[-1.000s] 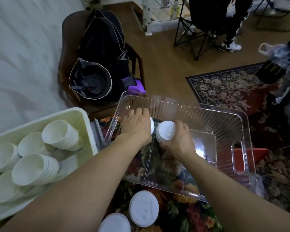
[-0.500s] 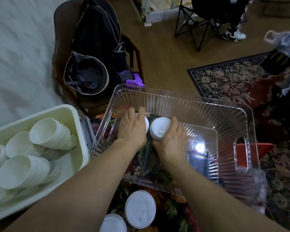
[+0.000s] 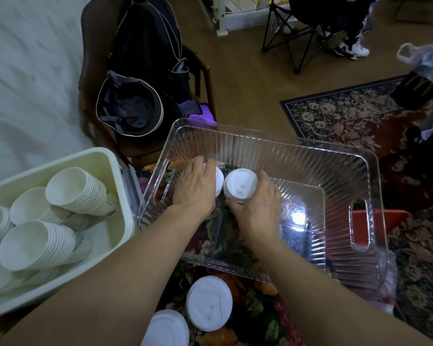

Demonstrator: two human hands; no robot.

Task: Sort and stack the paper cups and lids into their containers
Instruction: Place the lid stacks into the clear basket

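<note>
So both lid stacks sit at 10 o'clock in the clear bin (image 3: 280,156), side by side to save room. L hand (image 3: 194,187) curls over one lid stack (image 3: 219,179), R hand (image 3: 258,206) grips the other lid stack (image 3: 240,182) upright. Cup stacks (image 3: 78,191) lie in the cream tub (image 3: 110,158) at 9.

A yellow arches logo marks the dark bag (image 3: 419,89).
</note>
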